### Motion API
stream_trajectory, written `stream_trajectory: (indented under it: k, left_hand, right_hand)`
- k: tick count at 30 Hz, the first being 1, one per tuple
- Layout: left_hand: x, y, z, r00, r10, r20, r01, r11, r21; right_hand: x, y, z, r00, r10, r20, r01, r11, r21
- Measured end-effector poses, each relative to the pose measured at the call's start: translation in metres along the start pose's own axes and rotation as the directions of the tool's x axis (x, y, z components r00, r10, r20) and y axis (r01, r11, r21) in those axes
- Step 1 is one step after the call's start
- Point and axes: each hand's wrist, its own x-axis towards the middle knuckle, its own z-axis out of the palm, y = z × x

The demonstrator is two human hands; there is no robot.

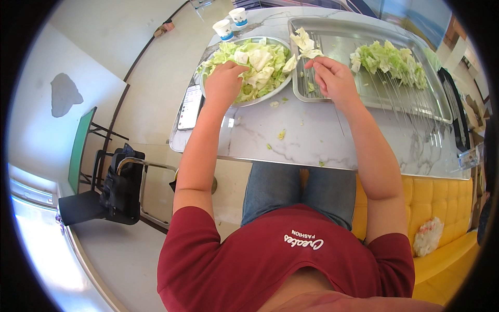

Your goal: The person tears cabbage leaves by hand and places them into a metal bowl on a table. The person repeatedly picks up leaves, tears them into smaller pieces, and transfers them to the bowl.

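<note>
My right hand [333, 78] grips a thin metal skewer [340, 119] over the left end of a metal tray [338, 37]. Pale cabbage pieces [306, 43] are threaded on the skewer's far end. My left hand [225, 82] reaches onto the torn cabbage leaves [263, 58] heaped in a round metal bowl [287, 82]; its fingertips are partly hidden, so a hold on a leaf cannot be made out. Bare skewers [308, 87] lie in the tray beneath my right hand. Several skewers loaded with cabbage [390, 62] rest side by side at the tray's right, their bare ends over its near rim.
A lit phone [190, 108] lies left of the bowl on the marble-patterned table [249, 140]. Two paper cups [223, 30] stand behind the bowl. Cabbage scraps [281, 134] dot the near tabletop. A yellow bench [425, 195] and a black chair [124, 195] flank me.
</note>
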Motion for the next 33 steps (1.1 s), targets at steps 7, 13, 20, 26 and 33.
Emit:
stream_trajectory:
  k: [7, 13, 20, 26, 33]
  left_hand:
    - [0.011, -0.004, -0.006, 0.995, -0.099, 0.008, 0.099, 0.980, -0.170]
    - [0.024, -0.003, -0.019, 0.924, -0.340, 0.173, 0.287, 0.322, -0.902]
    - [0.058, 0.033, -0.003, 0.965, -0.232, 0.123, 0.052, -0.288, -0.956]
    - [0.063, 0.043, 0.015, 0.956, -0.251, 0.153, 0.078, -0.283, -0.956]
    - [0.049, 0.035, 0.009, 0.907, -0.393, 0.148, 0.084, -0.175, -0.981]
  right_hand:
    - [0.000, 0.001, 0.000, 1.000, 0.013, 0.001, -0.013, 1.000, 0.005]
    - [-0.002, 0.001, 0.001, 0.998, 0.027, 0.053, -0.025, 0.999, -0.027]
    - [-0.003, 0.001, 0.002, 0.989, 0.048, 0.140, -0.049, 0.999, 0.001]
    - [-0.002, 0.000, 0.000, 0.991, 0.046, 0.128, -0.046, 0.999, 0.000]
    - [-0.006, 0.001, 0.006, 0.983, 0.067, 0.172, -0.046, 0.992, -0.120]
